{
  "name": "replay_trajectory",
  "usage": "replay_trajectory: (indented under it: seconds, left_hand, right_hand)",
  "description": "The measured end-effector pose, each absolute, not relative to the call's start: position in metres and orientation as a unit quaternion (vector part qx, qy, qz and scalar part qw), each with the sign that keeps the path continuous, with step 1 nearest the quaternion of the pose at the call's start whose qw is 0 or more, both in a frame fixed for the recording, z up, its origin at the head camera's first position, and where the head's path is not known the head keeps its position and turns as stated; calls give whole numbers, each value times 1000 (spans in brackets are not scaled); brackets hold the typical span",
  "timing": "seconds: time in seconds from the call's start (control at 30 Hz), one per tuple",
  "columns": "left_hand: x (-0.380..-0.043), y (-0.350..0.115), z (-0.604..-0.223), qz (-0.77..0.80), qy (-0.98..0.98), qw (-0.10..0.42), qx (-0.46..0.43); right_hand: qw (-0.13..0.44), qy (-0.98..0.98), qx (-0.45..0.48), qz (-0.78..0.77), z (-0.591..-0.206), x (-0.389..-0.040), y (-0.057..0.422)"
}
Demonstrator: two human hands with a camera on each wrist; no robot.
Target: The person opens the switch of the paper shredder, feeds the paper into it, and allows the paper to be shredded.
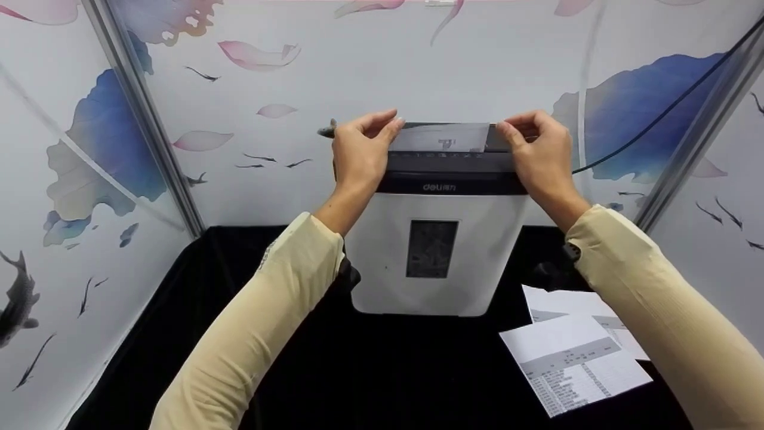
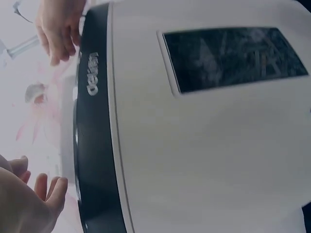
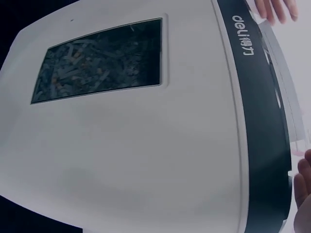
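Note:
A white paper shredder (image 1: 382, 239) with a dark top stands upright, and a sheet of paper (image 1: 441, 138) sticks up out of its top slot. My left hand (image 1: 363, 149) is at the sheet's left edge, thumb and fingers apart in the left wrist view. On the other side, my right hand (image 1: 540, 149) hovers over the shredder's right end with its fingers loosely bent. A small gap shows between its fingertips and the sheet's right edge. Neither hand grips the paper. Shredded scraps show behind the shredder's window (image 3: 102, 60).
Several printed sheets (image 1: 573, 364) lie overlapping on the black cloth (image 1: 382, 370) at the right, near my right forearm. A black cable (image 1: 656, 122) runs up to the right from behind the shredder. Patterned white panels (image 1: 477, 65) with metal posts (image 1: 146, 113) enclose the place.

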State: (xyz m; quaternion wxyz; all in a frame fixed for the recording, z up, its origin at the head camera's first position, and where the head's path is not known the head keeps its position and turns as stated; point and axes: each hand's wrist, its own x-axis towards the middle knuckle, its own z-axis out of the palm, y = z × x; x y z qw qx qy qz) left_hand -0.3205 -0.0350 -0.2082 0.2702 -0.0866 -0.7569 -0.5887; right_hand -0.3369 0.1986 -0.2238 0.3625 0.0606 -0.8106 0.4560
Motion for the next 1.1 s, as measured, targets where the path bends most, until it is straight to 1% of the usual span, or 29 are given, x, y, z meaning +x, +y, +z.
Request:
replay_trajectory:
  seconds: [0.2,0.33,0.53,0.87,1.1]
  left_hand:
    - [-308,-22,-217,-615,-732,268,-119]
    - [-296,-11,-226,-638,-714,246,-149]
    - [-281,3,-242,-666,-695,215,-165]
    - [-259,30,-281,-684,-687,184,-164]
    - [-248,46,-317,-713,-675,132,-138]
  right_hand:
    - [385,-800,52,457,-234,-331,207]
    - [396,-790,46,466,-239,-326,212]
    - [399,-784,38,473,-248,-318,219]
    - [434,-764,25,477,-280,-315,247]
    - [436,-767,5,471,-315,-310,269]
